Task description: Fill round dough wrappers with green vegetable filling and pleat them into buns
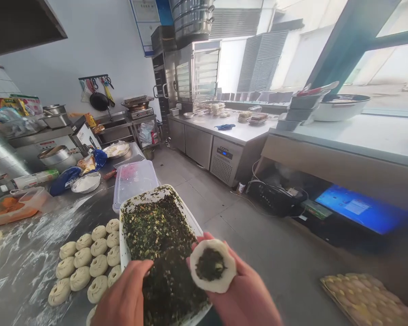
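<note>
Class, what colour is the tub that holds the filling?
The tub is white, clearest in the head view.

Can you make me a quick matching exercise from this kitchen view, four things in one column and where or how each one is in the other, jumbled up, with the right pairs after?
Things
1. dough wrapper
2. pleated buns
3. frying pan
4. white tub

Places and states
A. hanging by the wall
B. holding a mass of chopped green filling
C. resting in the right hand
D. set in rows on the floured worktop

Pairs: 1-C, 2-D, 3-A, 4-B
</note>
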Tool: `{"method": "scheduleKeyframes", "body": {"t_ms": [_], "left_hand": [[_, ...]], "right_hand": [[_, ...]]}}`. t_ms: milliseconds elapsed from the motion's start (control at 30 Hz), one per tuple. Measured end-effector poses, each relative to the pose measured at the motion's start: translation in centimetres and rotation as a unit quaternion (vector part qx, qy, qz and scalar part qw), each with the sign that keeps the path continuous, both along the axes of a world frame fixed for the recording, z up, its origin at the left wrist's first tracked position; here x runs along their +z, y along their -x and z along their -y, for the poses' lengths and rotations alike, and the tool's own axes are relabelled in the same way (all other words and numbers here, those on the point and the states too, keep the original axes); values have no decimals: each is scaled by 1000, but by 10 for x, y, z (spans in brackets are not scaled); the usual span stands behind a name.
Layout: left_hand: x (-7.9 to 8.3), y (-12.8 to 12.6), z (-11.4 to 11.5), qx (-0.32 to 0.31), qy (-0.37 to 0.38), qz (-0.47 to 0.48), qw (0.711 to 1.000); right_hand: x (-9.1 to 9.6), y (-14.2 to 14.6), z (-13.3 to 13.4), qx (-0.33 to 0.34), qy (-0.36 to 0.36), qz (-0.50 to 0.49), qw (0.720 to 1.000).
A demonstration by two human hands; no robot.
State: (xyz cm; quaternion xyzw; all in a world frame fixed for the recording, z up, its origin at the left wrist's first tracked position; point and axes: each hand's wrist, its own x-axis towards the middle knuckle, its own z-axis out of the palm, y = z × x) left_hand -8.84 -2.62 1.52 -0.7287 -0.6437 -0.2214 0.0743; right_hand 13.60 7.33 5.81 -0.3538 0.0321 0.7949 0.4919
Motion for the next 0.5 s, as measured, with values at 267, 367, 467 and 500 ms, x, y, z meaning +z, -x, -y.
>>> {"method": "scheduleKeyframes", "body": {"t_ms": [267, 367, 467, 500], "left_hand": [[13, -27, -54, -4, 313, -92, 945], [6, -43, -65, -51, 332, -83, 938], [7, -51, -68, -94, 349, -56, 931], [9, -52, -68, -100, 352, -44, 930]], "right_hand": [[13, -49, -17, -119, 92, 15, 989], [2, -55, -15, -143, 98, 31, 984], [-10, -66, -10, -137, 88, 49, 985], [-14, -71, -8, -132, 82, 55, 986]]}}
